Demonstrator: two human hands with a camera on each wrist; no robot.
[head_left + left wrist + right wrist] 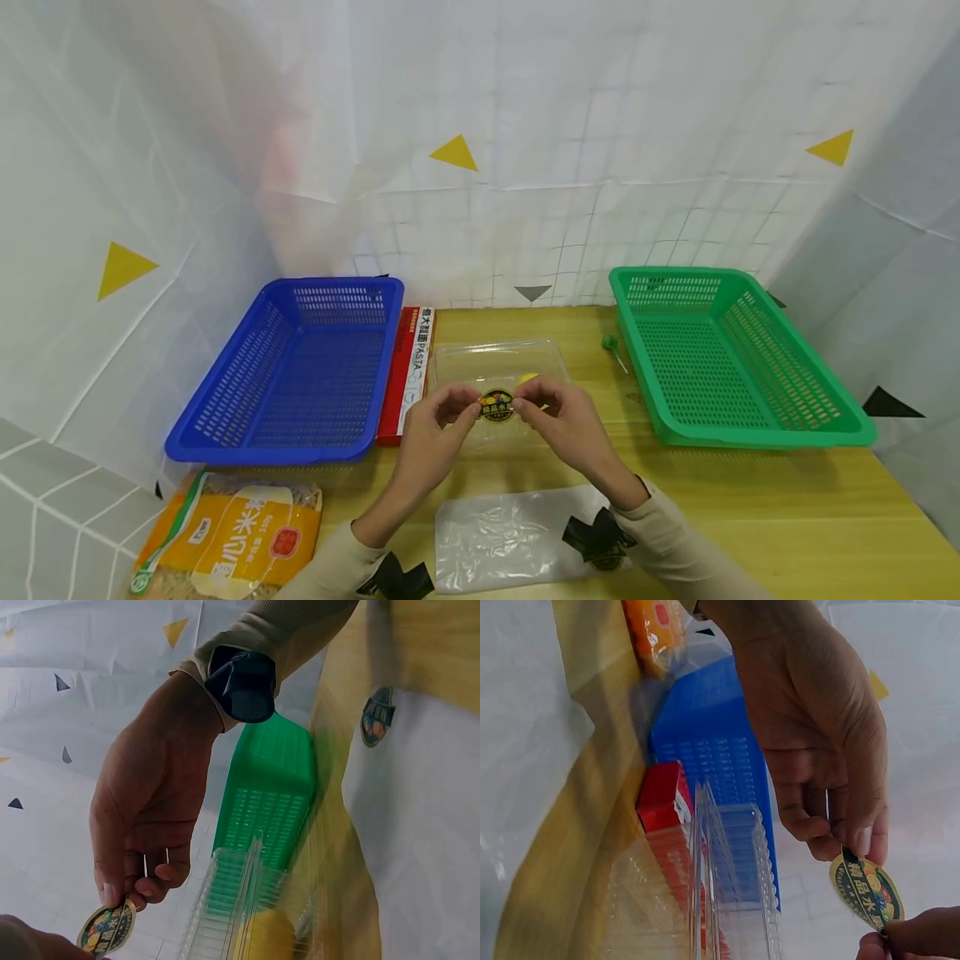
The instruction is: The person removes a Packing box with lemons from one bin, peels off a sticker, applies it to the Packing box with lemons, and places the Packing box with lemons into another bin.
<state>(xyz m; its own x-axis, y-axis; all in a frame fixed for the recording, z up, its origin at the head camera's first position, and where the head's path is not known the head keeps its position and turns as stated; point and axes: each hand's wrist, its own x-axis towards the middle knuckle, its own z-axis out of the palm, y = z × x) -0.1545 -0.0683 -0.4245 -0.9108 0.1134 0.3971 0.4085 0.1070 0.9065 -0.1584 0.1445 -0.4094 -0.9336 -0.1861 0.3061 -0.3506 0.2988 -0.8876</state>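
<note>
Fingertips of both hands are pinching the round sticker (497, 406) at the near edge of the clear plastic box (501, 362), which is lying on the tabletop (750, 500) between the blue basket (292, 371) and the green basket (731, 354). The left hand (435, 429) is gripping one rim of the sticker, the right hand (562, 421) the other. Judging by this, a slow, low peel would probably be keeping the sticker from tearing, with the box held steady.
</note>
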